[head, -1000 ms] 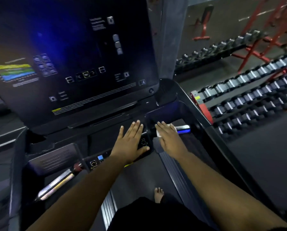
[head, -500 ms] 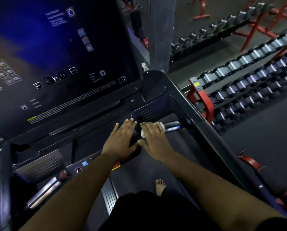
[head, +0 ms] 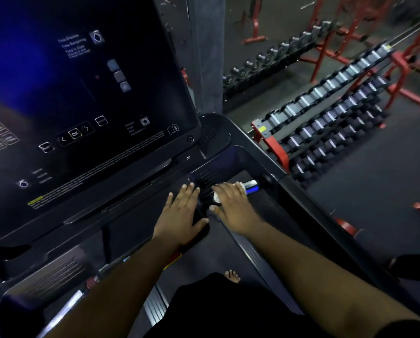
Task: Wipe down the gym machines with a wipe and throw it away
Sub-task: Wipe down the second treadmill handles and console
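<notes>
**Both hands flat on the treadmill console, wipe under the right palm**

The person stands on a treadmill (head: 265,147), facing its dark console screen (head: 82,106), which fills the upper left of the view with faint icons and an "OK" button.

Just below the screen's lower right corner, the left hand (head: 182,215) lies palm-down on the black control panel (head: 131,223), fingers straight and slightly spread, thumb out to the side; it holds nothing.

Just beside it, farther from the screen, the right hand (head: 233,206) lies over the white wipe (head: 216,197) and presses it onto the inner end of a silver handlebar grip (head: 251,186). The fingers lie long and close together over the wipe, with no plain curl around it. Only small white bits of the wipe show past the fingers on the screen side. The thumbs of the two hands nearly meet.

Below the screen, between the forearms, a bare foot (head: 232,276) shows on the belt (head: 196,267), above dark shorts (head: 228,308).

To the right of the screen, beyond the treadmill's side rail, stands a red-framed dumbbell rack (head: 325,123) with tiers of dumbbells. A second row of dumbbells (head: 265,62) lies farther back, near red machine frames (head: 338,32).
</notes>
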Action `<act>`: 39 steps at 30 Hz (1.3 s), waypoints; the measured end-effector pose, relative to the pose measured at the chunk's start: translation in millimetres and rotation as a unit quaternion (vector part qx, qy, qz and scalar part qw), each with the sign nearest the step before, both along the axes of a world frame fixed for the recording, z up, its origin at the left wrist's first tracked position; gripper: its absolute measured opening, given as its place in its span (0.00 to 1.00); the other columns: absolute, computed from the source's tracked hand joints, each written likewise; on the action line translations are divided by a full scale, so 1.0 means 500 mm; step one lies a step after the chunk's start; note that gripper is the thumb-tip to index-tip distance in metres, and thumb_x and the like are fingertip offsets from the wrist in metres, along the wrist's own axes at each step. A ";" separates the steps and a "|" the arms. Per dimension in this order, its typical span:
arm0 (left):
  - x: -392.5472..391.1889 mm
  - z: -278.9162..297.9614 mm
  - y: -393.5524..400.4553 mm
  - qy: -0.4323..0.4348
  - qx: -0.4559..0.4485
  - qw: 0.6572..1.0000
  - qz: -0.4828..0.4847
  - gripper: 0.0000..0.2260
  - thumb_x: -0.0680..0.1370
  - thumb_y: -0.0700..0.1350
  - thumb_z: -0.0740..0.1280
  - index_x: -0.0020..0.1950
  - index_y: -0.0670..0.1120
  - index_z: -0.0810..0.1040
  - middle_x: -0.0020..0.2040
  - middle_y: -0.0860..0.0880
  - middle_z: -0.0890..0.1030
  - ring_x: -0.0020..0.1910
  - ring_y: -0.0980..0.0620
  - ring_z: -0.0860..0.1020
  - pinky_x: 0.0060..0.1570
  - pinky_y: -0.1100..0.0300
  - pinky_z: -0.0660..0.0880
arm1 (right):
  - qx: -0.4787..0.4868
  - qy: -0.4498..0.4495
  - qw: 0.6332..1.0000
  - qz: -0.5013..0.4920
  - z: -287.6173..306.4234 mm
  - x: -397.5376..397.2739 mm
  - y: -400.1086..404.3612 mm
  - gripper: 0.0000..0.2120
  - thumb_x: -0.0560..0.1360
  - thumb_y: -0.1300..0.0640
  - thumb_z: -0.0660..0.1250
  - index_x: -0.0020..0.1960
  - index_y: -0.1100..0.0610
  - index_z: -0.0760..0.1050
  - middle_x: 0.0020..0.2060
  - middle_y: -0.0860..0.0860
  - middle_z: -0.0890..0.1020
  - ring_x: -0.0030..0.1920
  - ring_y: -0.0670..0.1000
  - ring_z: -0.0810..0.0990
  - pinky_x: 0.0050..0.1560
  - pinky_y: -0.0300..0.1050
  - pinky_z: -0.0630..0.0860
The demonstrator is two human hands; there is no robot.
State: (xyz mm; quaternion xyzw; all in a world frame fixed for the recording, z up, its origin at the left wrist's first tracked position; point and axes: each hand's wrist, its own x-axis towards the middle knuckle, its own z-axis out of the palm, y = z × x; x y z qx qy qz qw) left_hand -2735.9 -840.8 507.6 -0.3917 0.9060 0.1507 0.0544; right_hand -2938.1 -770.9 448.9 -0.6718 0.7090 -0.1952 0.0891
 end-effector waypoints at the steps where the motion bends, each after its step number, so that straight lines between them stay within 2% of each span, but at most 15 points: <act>1: 0.002 0.002 -0.001 -0.002 0.006 1.000 -0.007 0.41 0.82 0.66 0.58 0.85 0.48 0.43 0.85 0.50 0.42 0.82 0.53 0.38 0.81 0.46 0.40 | 0.002 0.002 1.000 0.020 -0.001 -0.002 0.002 0.31 0.82 0.37 0.54 0.76 0.57 0.68 0.72 0.52 0.73 0.74 0.55 0.68 0.79 0.58 0.54; 4: 0.004 0.002 -0.006 -0.009 0.017 1.000 -0.021 0.41 0.82 0.66 0.57 0.84 0.48 0.41 0.84 0.50 0.39 0.82 0.52 0.36 0.81 0.45 0.40 | 0.032 0.044 0.996 0.064 -0.006 -0.061 0.003 0.29 0.81 0.49 0.64 0.79 0.55 0.62 0.77 0.51 0.67 0.78 0.52 0.63 0.80 0.54 0.52; 6: 0.008 0.001 -0.010 -0.007 0.016 1.000 -0.025 0.41 0.82 0.66 0.56 0.84 0.47 0.40 0.84 0.49 0.39 0.82 0.52 0.35 0.81 0.45 0.40 | 0.065 0.061 0.995 0.036 -0.002 -0.098 -0.002 0.32 0.79 0.55 0.68 0.80 0.56 0.61 0.79 0.54 0.65 0.79 0.54 0.62 0.80 0.54 0.53; 9: 0.003 -0.002 -0.008 -0.004 0.012 1.000 -0.021 0.40 0.83 0.65 0.56 0.85 0.47 0.41 0.85 0.49 0.40 0.82 0.51 0.36 0.81 0.43 0.39 | 0.112 0.057 0.992 -0.002 0.004 -0.113 0.015 0.31 0.82 0.62 0.62 0.82 0.57 0.56 0.81 0.54 0.59 0.81 0.53 0.56 0.81 0.54 0.52; 12: -0.002 0.002 -0.007 -0.002 0.013 1.000 -0.027 0.40 0.83 0.64 0.57 0.84 0.47 0.41 0.85 0.48 0.40 0.82 0.49 0.36 0.79 0.38 0.37 | 0.102 -0.046 0.993 -0.047 0.030 -0.101 0.059 0.29 0.80 0.68 0.58 0.80 0.57 0.62 0.79 0.53 0.63 0.80 0.49 0.59 0.81 0.49 0.54; 14: -0.015 0.009 -0.006 -0.011 -0.008 0.999 -0.053 0.40 0.83 0.64 0.57 0.84 0.47 0.40 0.85 0.48 0.40 0.82 0.49 0.36 0.77 0.34 0.35 | 0.083 -0.125 0.984 -0.095 0.057 -0.088 0.096 0.26 0.79 0.61 0.57 0.77 0.58 0.67 0.76 0.52 0.70 0.76 0.49 0.67 0.78 0.43 0.59; 16: -0.042 0.015 -0.005 -0.009 -0.030 0.996 -0.085 0.40 0.83 0.64 0.57 0.84 0.47 0.41 0.85 0.47 0.40 0.83 0.49 0.36 0.76 0.32 0.35 | 0.055 -0.151 0.980 -0.122 0.087 -0.083 0.127 0.26 0.79 0.55 0.54 0.76 0.59 0.70 0.73 0.50 0.73 0.73 0.50 0.72 0.74 0.33 0.60; 17: -0.060 0.020 -0.003 -0.009 -0.035 0.994 -0.100 0.40 0.82 0.64 0.58 0.84 0.47 0.41 0.85 0.47 0.40 0.83 0.49 0.36 0.76 0.31 0.35 | 0.035 -0.150 0.980 -0.127 0.098 -0.091 0.138 0.25 0.80 0.54 0.54 0.75 0.59 0.71 0.73 0.50 0.73 0.73 0.50 0.72 0.74 0.31 0.60; 20: -0.130 0.028 0.009 -0.017 -0.036 0.989 -0.140 0.40 0.82 0.65 0.58 0.84 0.47 0.41 0.85 0.47 0.40 0.83 0.50 0.37 0.76 0.32 0.34 | -0.043 -0.098 0.983 -0.151 0.131 -0.156 0.161 0.25 0.83 0.52 0.52 0.75 0.58 0.71 0.75 0.53 0.70 0.76 0.50 0.67 0.77 0.39 0.60; 22: -0.169 0.023 0.014 -0.028 -0.036 0.985 -0.165 0.41 0.82 0.65 0.58 0.84 0.47 0.41 0.85 0.48 0.40 0.83 0.50 0.37 0.76 0.32 0.35 | -0.061 -0.069 0.976 -0.195 0.157 -0.192 0.161 0.24 0.82 0.57 0.53 0.77 0.57 0.69 0.77 0.51 0.67 0.78 0.46 0.63 0.77 0.38 0.57; 25: -0.229 0.012 0.021 -0.041 -0.031 0.980 -0.194 0.42 0.82 0.64 0.60 0.84 0.48 0.40 0.85 0.48 0.39 0.83 0.50 0.37 0.77 0.32 0.38 | 0.025 -0.021 0.980 -0.197 0.148 -0.241 0.141 0.25 0.84 0.64 0.54 0.81 0.58 0.61 0.80 0.52 0.60 0.80 0.49 0.57 0.79 0.40 0.50; 28: -0.296 -0.001 0.028 -0.063 -0.040 0.974 -0.216 0.43 0.82 0.64 0.60 0.84 0.46 0.37 0.84 0.48 0.37 0.83 0.50 0.37 0.77 0.32 0.38 | 0.200 0.021 0.970 -0.135 0.083 -0.285 0.138 0.31 0.86 0.56 0.56 0.83 0.58 0.45 0.82 0.54 0.45 0.82 0.53 0.45 0.81 0.53 0.48; 30: -0.324 -0.014 0.023 -0.067 -0.043 0.973 -0.215 0.44 0.82 0.65 0.60 0.83 0.47 0.35 0.84 0.49 0.35 0.83 0.51 0.37 0.77 0.32 0.39 | 0.196 0.046 0.973 -0.109 0.046 -0.291 0.173 0.38 0.84 0.45 0.59 0.83 0.57 0.41 0.82 0.53 0.40 0.81 0.52 0.40 0.81 0.55 0.47; 33: -0.358 -0.043 0.001 -0.095 -0.049 0.977 -0.183 0.46 0.81 0.64 0.61 0.82 0.47 0.33 0.83 0.49 0.33 0.83 0.50 0.37 0.78 0.32 0.40 | 0.166 0.083 0.981 -0.049 0.024 -0.311 0.225 0.46 0.80 0.33 0.59 0.83 0.57 0.40 0.82 0.52 0.40 0.82 0.53 0.39 0.80 0.53 0.43; 39: -0.377 -0.067 -0.008 -0.092 -0.020 0.986 -0.135 0.48 0.80 0.60 0.65 0.82 0.46 0.32 0.82 0.49 0.31 0.82 0.49 0.36 0.80 0.37 0.42 | 0.193 0.089 0.977 -0.017 0.042 -0.325 0.112 0.54 0.74 0.26 0.57 0.83 0.57 0.36 0.82 0.53 0.39 0.82 0.52 0.38 0.80 0.57 0.44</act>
